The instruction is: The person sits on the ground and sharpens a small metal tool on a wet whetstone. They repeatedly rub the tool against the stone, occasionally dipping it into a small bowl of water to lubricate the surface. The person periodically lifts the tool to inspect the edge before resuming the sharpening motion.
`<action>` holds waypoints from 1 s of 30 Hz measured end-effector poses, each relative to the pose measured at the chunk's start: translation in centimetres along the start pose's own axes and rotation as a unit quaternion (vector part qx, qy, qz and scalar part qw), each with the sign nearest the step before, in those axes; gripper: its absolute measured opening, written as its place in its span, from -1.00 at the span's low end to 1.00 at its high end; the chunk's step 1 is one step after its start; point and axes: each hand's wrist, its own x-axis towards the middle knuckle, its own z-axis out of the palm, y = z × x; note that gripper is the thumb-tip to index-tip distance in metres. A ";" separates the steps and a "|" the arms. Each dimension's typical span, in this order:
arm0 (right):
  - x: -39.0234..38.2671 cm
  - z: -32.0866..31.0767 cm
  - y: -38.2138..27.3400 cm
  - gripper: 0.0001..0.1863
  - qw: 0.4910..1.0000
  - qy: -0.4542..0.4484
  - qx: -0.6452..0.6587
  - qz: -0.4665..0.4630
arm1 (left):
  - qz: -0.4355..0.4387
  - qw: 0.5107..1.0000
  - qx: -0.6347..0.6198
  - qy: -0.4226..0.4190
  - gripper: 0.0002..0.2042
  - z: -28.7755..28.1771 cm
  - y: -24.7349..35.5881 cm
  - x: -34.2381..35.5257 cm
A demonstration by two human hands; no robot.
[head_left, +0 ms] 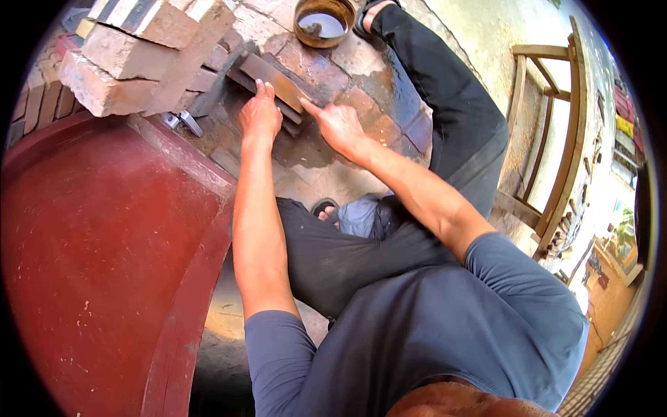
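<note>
A flat, oblong brown block [272, 75] lies slantwise in front of me, its top face smooth and shiny. My left hand [260, 115] grips its near left edge, fingertips on the top face. At the block's right end my right hand [338, 127] holds on, the thumb and index finger pressed to the edge and the other fingers curled. Beneath and beside the block show dark, flat slabs [290, 115]; what they are I cannot tell. The undersides of the block and of the fingers are hidden.
Rough bricks [132, 55] are stacked at the left, above a red board [104, 257]. A round bowl of water [300, 33] stands on the wet brick paving [379, 128] at the far side. A wooden frame [566, 132] stands at the right, beyond my bent leg [451, 90].
</note>
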 end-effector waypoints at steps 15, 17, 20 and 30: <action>-0.5 0.3 0.7 -0.45 1.000 0.008 -0.006 -0.006 | -0.003 1.000 -0.015 0.006 -0.41 0.6 0.3 -0.6; -1.0 1.2 1.1 -0.46 1.000 0.001 -0.003 0.005 | -0.003 1.000 -0.014 0.012 -0.44 0.9 0.0 0.0; 0.7 0.7 0.1 -0.46 1.000 0.027 -0.004 -0.015 | -0.022 1.000 -0.018 0.002 -0.39 0.0 0.0 -0.2; 1.5 0.4 0.3 -0.39 1.000 0.006 0.001 -0.018 | -0.032 0.999 -0.031 0.004 -0.42 0.6 0.1 0.4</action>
